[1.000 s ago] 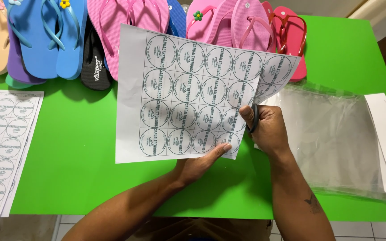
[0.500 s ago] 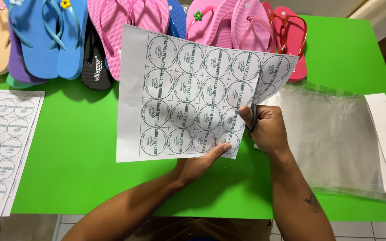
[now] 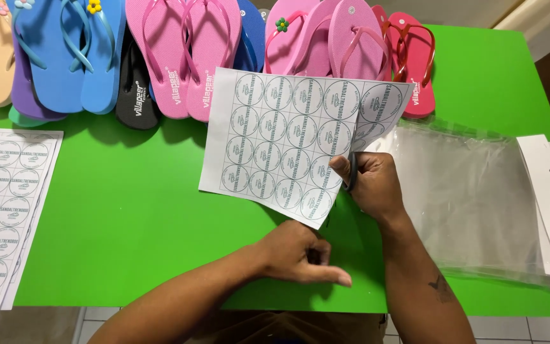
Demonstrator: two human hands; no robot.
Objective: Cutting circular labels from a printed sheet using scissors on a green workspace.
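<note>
Green table (image 3: 128,210), label sheet (image 3: 288,140) against right fingers (image 3: 342,167)

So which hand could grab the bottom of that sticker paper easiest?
Probably the left hand. It is empty and sits on the green table, just below the sheet of round labels. The right hand is busy with scissors at the sheet's right edge.

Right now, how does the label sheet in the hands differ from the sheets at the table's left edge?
The held sheet is lifted and tilted, gripped by the right hand; the left stack lies flat on the green table, untouched. The held sheet is single; the stack has several. Both carry rows of round printed labels.
</note>
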